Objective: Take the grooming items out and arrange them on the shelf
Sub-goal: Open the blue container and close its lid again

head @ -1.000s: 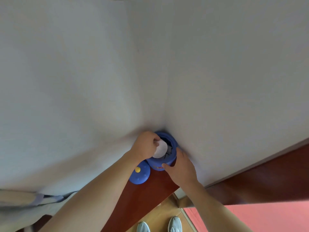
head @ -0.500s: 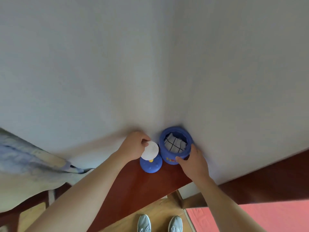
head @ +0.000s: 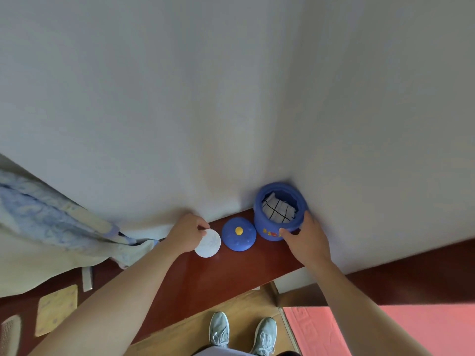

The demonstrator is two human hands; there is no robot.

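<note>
A blue jar (head: 280, 214) stands open in the wall corner at the back of the dark red shelf (head: 205, 278). Inside it lies a white folded item with black grid lines (head: 279, 211). The jar's blue lid with a yellow knob (head: 239, 234) lies on the shelf just left of it. My right hand (head: 305, 240) grips the jar's front right side. My left hand (head: 187, 233) pinches a flat white round disc (head: 208, 244) that lies on the shelf left of the lid.
A blue and cream patterned cloth (head: 51, 227) hangs over the shelf's left part. A yellow sponge pad (head: 56, 309) and a comb (head: 10, 335) lie at far left. Below are a wooden floor, my shoes (head: 241, 332) and a pink mat (head: 334, 330).
My left hand has carried the white disc out of the jar and leftwards down onto the shelf beside the lid. My right hand stays on the jar.
</note>
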